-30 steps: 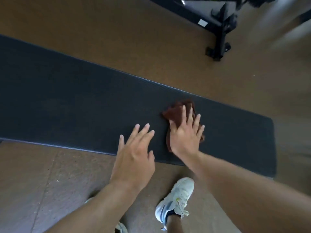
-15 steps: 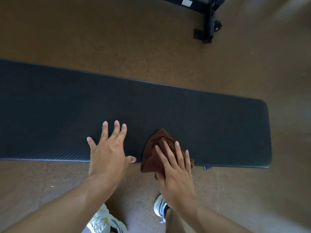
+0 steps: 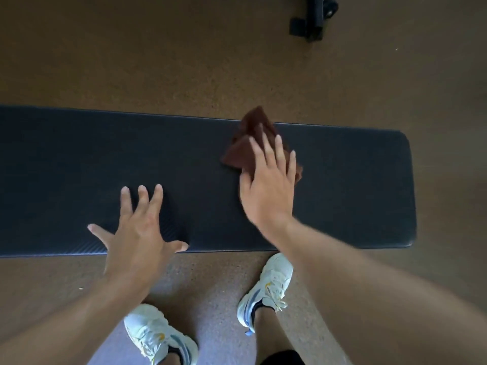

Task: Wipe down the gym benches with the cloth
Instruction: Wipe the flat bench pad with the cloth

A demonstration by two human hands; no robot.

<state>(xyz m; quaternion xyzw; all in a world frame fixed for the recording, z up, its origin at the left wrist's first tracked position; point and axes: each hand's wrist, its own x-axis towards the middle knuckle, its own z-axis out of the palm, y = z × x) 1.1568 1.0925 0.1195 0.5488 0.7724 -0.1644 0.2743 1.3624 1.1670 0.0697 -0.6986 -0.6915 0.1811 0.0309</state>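
A long black padded gym bench [image 3: 79, 164] runs across the view from the left edge to its rounded right end. A crumpled dark brown cloth [image 3: 247, 143] lies on the pad at its far edge, one corner sticking past that edge. My right hand [image 3: 268, 185] presses flat on the cloth, fingers spread and blurred by motion. My left hand [image 3: 137, 227] rests flat on the near part of the pad, fingers splayed, holding nothing.
Brown speckled floor [image 3: 184, 61] surrounds the bench. The black foot of another machine [image 3: 312, 22] stands at the top right. My two white sneakers [image 3: 266, 288] are on the floor just in front of the bench.
My right hand has pushed the cloth from the near edge of the pad across to the far edge. My left hand stays planted on the near side.
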